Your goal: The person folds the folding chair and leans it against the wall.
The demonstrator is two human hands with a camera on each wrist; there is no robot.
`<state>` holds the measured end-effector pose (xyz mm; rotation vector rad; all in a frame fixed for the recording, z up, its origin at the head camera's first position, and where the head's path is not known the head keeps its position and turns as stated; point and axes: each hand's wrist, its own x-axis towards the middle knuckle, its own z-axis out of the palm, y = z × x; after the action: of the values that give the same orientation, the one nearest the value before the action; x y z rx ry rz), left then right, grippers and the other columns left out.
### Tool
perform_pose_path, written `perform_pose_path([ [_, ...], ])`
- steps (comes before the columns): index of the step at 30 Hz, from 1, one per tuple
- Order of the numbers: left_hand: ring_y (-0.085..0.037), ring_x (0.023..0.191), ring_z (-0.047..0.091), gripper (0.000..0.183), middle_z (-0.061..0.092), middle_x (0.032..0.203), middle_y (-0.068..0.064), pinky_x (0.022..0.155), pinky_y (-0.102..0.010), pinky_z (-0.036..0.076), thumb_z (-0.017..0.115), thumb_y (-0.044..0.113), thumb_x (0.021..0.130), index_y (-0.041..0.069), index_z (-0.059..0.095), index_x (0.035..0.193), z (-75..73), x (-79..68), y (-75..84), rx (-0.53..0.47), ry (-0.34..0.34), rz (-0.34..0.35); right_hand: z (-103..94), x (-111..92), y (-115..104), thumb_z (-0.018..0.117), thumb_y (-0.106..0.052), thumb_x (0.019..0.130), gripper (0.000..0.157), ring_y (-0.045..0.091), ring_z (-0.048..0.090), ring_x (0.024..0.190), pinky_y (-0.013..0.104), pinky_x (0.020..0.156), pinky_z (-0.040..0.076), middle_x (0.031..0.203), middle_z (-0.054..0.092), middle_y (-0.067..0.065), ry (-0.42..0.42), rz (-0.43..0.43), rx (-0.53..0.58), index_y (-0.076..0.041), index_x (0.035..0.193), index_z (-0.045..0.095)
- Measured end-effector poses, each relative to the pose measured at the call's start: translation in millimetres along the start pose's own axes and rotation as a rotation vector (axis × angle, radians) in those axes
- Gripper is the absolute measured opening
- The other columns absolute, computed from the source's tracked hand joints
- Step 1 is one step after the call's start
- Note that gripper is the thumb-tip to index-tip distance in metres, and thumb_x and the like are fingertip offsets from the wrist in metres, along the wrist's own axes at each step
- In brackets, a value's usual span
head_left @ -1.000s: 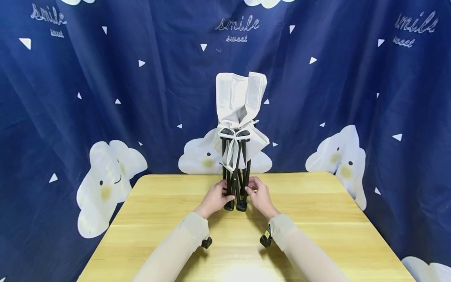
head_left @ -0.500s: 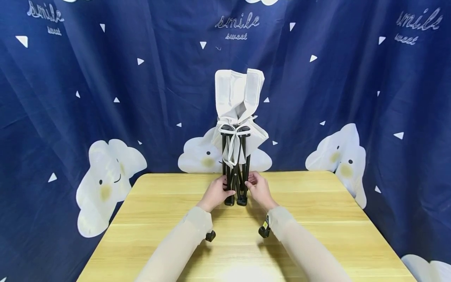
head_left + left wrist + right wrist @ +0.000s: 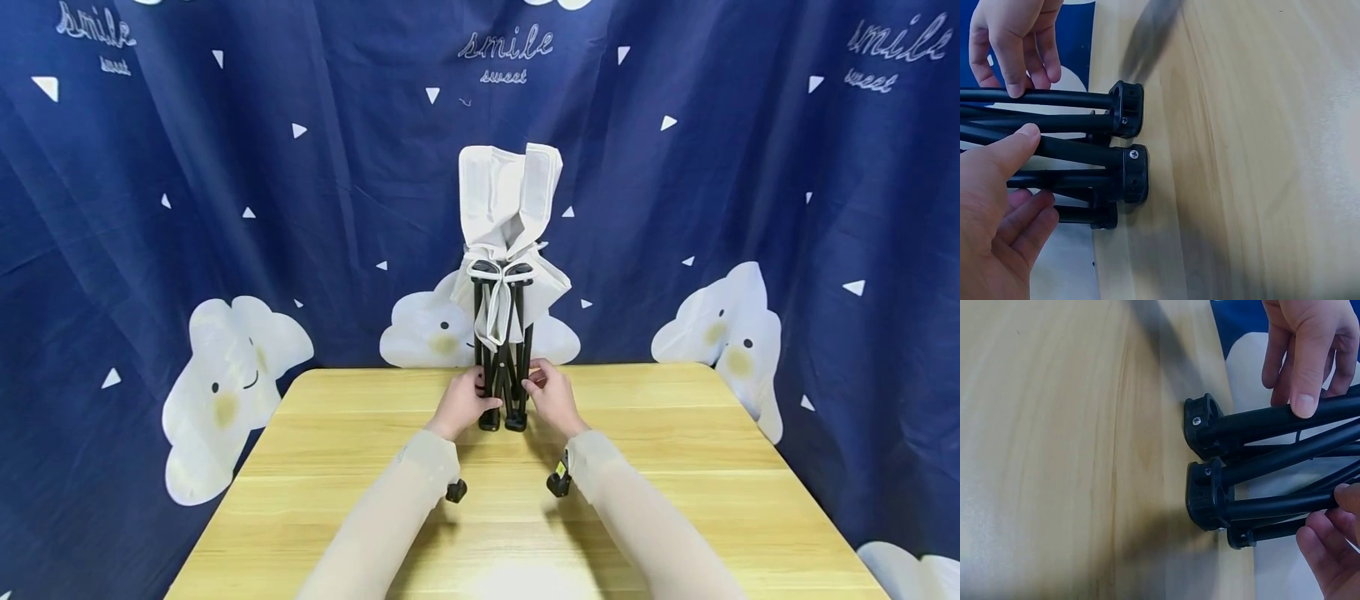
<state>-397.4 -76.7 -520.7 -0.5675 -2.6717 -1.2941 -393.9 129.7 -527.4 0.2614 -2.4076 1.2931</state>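
Observation:
A folded camp chair (image 3: 501, 321), with white fabric bunched at the top and black tube legs, stands upright near the table's far edge. On its left side my left hand (image 3: 460, 407) holds the legs, the thumb lying across a front tube and the fingers behind. My right hand (image 3: 557, 405) pinches a right-hand tube between thumb and fingers. In the left wrist view, the thumb of my left hand (image 3: 988, 206) presses one black leg (image 3: 1079, 150) just above its plastic foot (image 3: 1135, 175). The right wrist view shows my right hand (image 3: 1335, 544) at the lower tubes.
The light wooden table (image 3: 322, 467) spreads in front of and beside the chair. Close behind hangs a dark blue curtain (image 3: 360, 167) printed with clouds and triangles. Small black devices (image 3: 455, 491) show under both sleeve cuffs.
The chair and both hands have shifted slightly up and away in the head view, mostly in the first half second. Both hands have kept their hold on the legs.

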Motion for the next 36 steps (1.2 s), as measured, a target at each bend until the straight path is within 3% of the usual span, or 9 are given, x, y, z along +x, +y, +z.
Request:
perform_pose_path([
  [6, -0.037, 0.098, 0.081, 0.054, 0.077, 0.109, -0.025, 0.089, -0.044, 0.067, 0.091, 0.008, 0.086, -0.008, 0.064, 0.13, -0.5, 0.2, 0.4, -0.006, 0.006, 0.016, 0.4, 1.3, -2.2, 0.076, 0.002, 0.095, 0.027, 0.035, 0.076, 0.088, 0.049, 0.083, 0.064, 0.097, 0.078, 0.02, 0.002, 0.029, -0.011, 0.004, 0.121, 0.07],
  [13, -0.041, 0.11, 0.078, 0.053, 0.075, 0.12, -0.028, 0.095, -0.047, 0.065, 0.083, 0.005, 0.094, -0.009, 0.06, 0.14, -2.6, -4.9, 2.2, -0.105, -0.004, -0.035, 0.9, -4.2, -11.8, 0.076, 0.001, 0.095, 0.031, 0.038, 0.077, 0.096, 0.049, 0.089, 0.065, 0.105, 0.077, 0.024, 0.036, 0.05, 0.049, 0.01, 0.124, 0.069],
  [21, -0.043, 0.12, 0.074, 0.054, 0.075, 0.125, -0.029, 0.105, -0.051, 0.061, 0.079, 0.004, 0.097, -0.01, 0.059, 0.145, -5.6, -5.3, 15.8, -0.219, 0.066, -0.071, -2.0, -5.7, -26.9, 0.075, -0.001, 0.095, 0.037, 0.04, 0.077, 0.102, 0.051, 0.095, 0.064, 0.111, 0.077, 0.027, 0.061, 0.062, 0.086, 0.011, 0.131, 0.069],
  [28, -0.043, 0.119, 0.074, 0.051, 0.074, 0.125, -0.03, 0.103, -0.049, 0.062, 0.077, 0.0, 0.097, -0.01, 0.06, 0.144, -6.4, 1.8, 20.1, -0.226, 0.087, -0.09, -5.5, 1.3, -30.6, 0.073, 0.0, 0.095, 0.046, 0.043, 0.075, 0.112, 0.054, 0.102, 0.062, 0.121, 0.074, 0.029, -0.004, 0.068, 0.071, 0.011, 0.139, 0.064],
  [36, -0.052, 0.134, 0.063, 0.057, 0.063, 0.141, -0.036, 0.111, -0.053, 0.057, 0.059, -0.012, 0.099, -0.013, 0.048, 0.154, -9.3, 8.4, 20.8, -0.274, 0.035, -0.134, -9.5, 11.0, -26.7, 0.069, 0.005, 0.093, 0.058, 0.051, 0.067, 0.126, 0.057, 0.109, 0.057, 0.137, 0.067, 0.034, -0.086, 0.087, 0.053, 0.015, 0.149, 0.054],
])
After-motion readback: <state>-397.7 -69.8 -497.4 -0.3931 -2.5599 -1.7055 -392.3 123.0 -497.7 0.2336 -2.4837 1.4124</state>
